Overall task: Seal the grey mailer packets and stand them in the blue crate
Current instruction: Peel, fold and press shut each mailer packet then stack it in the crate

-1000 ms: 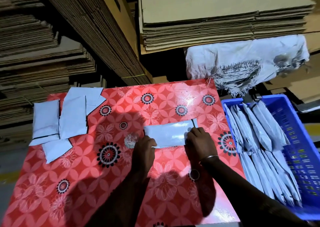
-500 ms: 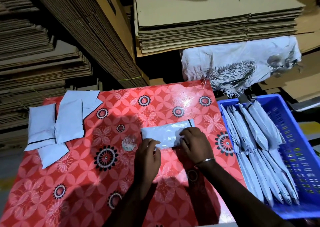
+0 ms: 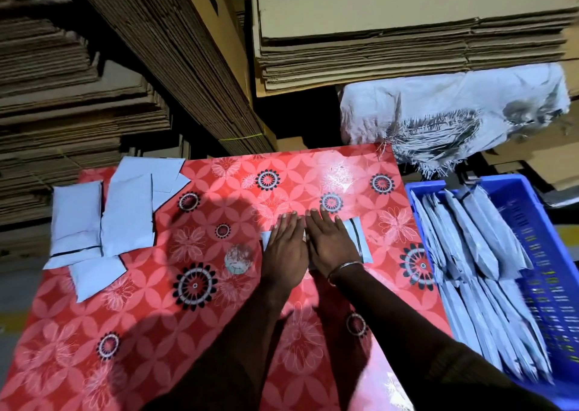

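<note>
Both the left hand [image 3: 283,247] and the right hand [image 3: 332,243] are lying flat, fingers straight, pressing the flat grey plastic mailer packet [image 3: 358,238] at frame centre; sealing well likely means smoothing outward along the flap with even pressure. The packet is resting on the red floral tablecloth [image 3: 156,301], with the blue plastic crate [image 3: 551,254] sitting at right and stacks of flattened brown cardboard [image 3: 391,43] filling the top.
</note>
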